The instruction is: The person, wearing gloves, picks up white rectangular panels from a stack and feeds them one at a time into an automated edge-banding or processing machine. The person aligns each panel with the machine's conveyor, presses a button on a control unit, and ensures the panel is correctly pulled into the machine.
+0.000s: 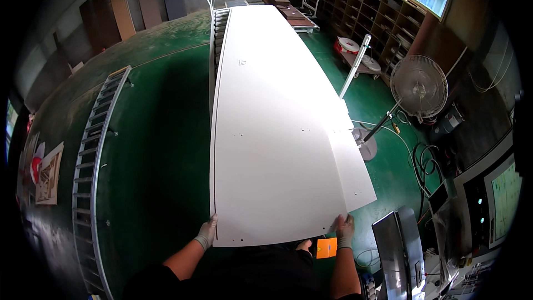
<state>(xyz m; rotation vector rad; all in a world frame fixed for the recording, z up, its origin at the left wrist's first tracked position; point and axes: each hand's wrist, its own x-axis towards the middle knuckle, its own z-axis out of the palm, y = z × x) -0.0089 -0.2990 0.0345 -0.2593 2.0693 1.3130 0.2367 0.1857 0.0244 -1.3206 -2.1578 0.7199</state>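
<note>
A long white panel (272, 105) stretches away in front of me, with small drilled holes and a thin groove along its left edge. My left hand (207, 232), in a pale glove, grips the panel's near left corner. At the near right corner, my right hand (345, 231), also gloved, is closed on the edge. Both sets of fingers are partly hidden by the board. Another white panel (360, 180) sticks out from under the right side. Rollers of a conveyor (221, 29) show along the far left edge.
A second roller conveyor (87, 166) stands on the green floor at left. At right are a pedestal fan (419, 87), loose cables (426, 161) and a machine with a screen (506, 189). An orange box (326, 248) lies near my right forearm. Shelving (366, 8) lines the far right wall.
</note>
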